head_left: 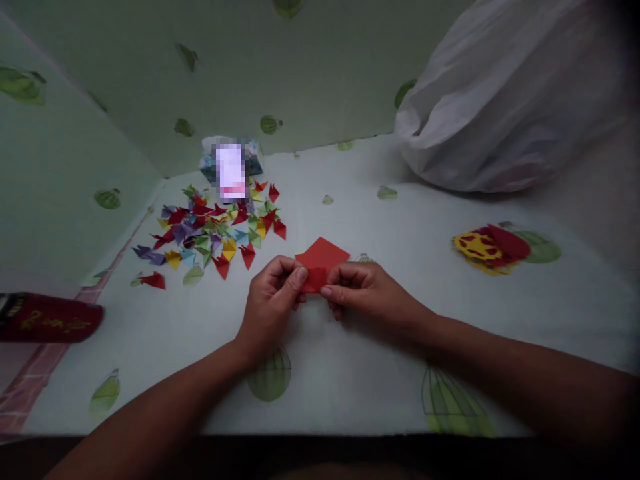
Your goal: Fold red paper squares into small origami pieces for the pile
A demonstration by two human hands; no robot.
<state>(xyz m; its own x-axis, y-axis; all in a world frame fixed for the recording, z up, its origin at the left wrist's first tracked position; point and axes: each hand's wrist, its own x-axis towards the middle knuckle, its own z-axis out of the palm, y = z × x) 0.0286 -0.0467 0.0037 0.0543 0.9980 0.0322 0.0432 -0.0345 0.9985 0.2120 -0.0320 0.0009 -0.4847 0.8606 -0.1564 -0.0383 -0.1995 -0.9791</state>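
A red sheet of origami paper (pixel 323 252) is held just above the table, one corner pointing away from me and its near part folded over. My left hand (pixel 280 287) pinches its left edge, thumb on top. On the opposite edge my right hand (pixel 353 287) grips the paper between thumb and fingers. The fingertips beneath the sheet are partly hidden. To the left of my hands lies a spread of small folded paper pieces (pixel 229 249) in red, yellow, green, blue and purple.
A tissue box (pixel 255 157) stands behind the folded pieces, with a blurred bright screen before it. At the back right sits a large white plastic bag (pixel 465 147). Yellow and red cut-outs (pixel 477 248) lie on the right. A dark red object (pixel 55 320) is at the left edge.
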